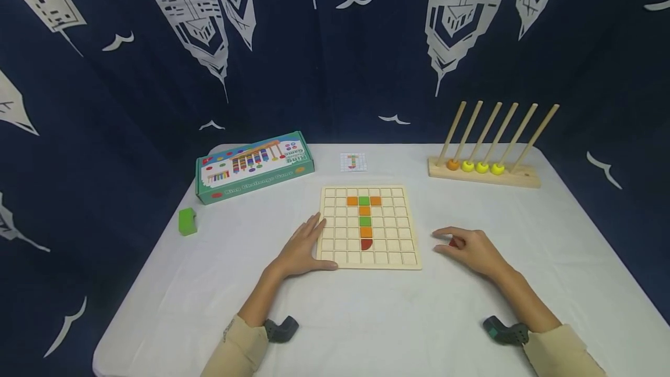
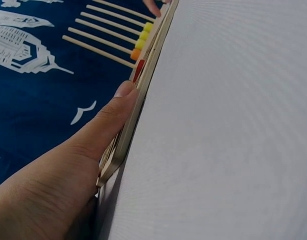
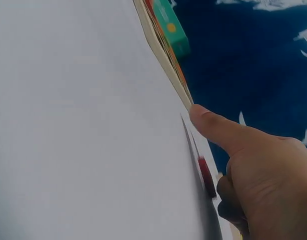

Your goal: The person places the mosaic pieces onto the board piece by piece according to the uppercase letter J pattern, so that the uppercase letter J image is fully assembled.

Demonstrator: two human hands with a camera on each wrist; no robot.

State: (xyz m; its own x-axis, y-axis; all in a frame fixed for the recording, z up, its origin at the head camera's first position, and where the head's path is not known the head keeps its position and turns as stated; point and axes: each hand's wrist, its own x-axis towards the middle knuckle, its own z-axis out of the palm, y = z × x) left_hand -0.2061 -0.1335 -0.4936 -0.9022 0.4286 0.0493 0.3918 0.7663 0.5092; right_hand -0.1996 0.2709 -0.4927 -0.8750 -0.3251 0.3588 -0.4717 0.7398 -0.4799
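A square wooden grid board [image 1: 389, 258] lies mid-table, with orange and green tiles [image 1: 364, 211] forming a T-like shape. A red rounded tile [image 1: 366, 244] ends its stem. My left hand [image 1: 302, 249] rests against the board's left side, fingers spread, thumb [image 2: 116, 107] along the near left corner. To the right of the board, my right hand [image 1: 468, 247] hovers low over the cloth, thumb and index finger apart. A small red piece [image 3: 207, 177] shows against its curled lower fingers, mostly covered by the hand in the head view.
Behind the board lies a small pattern card [image 1: 353, 162]. A green game box [image 1: 256, 166] and a green block [image 1: 186, 221] are on the left. At the back right stands a wooden rack [image 1: 487, 176] with upright pegs, orange and yellow beads on some.
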